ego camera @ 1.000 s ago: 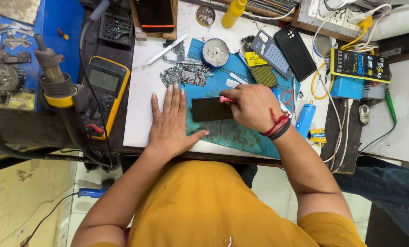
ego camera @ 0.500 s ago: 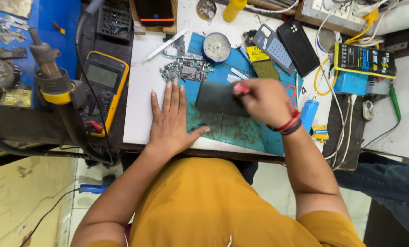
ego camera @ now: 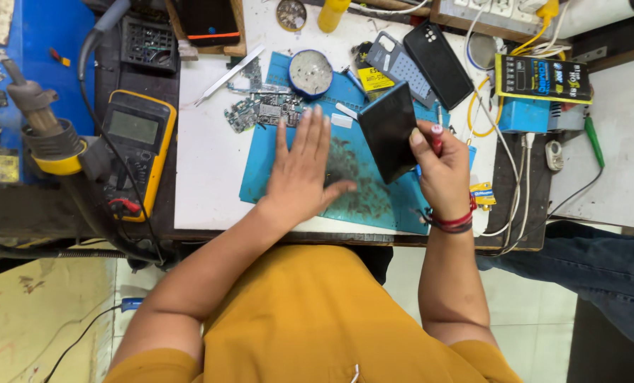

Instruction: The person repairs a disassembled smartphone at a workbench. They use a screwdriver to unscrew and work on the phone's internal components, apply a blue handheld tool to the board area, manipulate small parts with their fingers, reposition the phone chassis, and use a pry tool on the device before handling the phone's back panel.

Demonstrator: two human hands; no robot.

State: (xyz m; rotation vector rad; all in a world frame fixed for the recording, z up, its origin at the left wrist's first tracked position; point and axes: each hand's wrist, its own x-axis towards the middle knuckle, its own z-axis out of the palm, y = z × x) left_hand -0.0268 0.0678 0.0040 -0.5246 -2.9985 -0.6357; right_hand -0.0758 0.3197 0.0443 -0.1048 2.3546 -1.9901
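My left hand (ego camera: 301,168) lies flat, fingers spread, on the blue work mat (ego camera: 363,202), holding nothing. My right hand (ego camera: 441,170) grips a dark, flat phone panel (ego camera: 390,129) and has lifted it, tilted, above the mat's right side. The same hand also carries a thin red-tipped tool (ego camera: 436,135) between its fingers. Bare circuit boards (ego camera: 259,112) lie just beyond my left fingertips. A round blue tin (ego camera: 310,71) sits at the mat's far edge.
A yellow multimeter (ego camera: 134,145) lies to the left beside a hot-air handle (ego camera: 44,128). Tweezers (ego camera: 228,74), two phone back covers (ego camera: 420,64), a blue box (ego camera: 526,113) and white cables (ego camera: 515,177) crowd the far and right side.
My right hand has raised the dark panel off the mat and swung it to the right, tilting it up. My left hand stays flat on the mat.
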